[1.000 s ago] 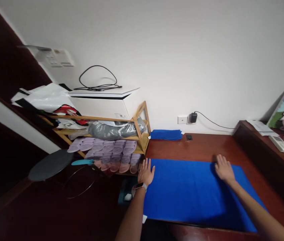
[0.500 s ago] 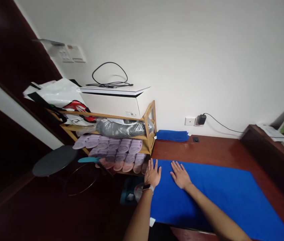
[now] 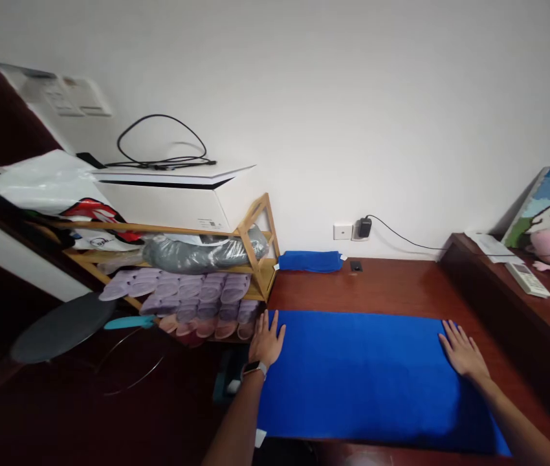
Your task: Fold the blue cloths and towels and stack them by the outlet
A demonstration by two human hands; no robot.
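A blue cloth, probably a towel, lies spread on the red-brown worktop before me. The left hand and right hand lie palm-down, fingers extended, gripping nothing, near opposite ends, apparently to hold it flat.

- Spread cloth on desk; folded cloth behind it, nr wall.
- L hand at spread cloth's far L corner, R hand at far R corner.
- Rack L of desk: box on top, cable on box, bag L of box, slippers on lower shelves.
- Stool far L, in front of rack.
- Ledge R of desk, w/ remote; toy R of remote.
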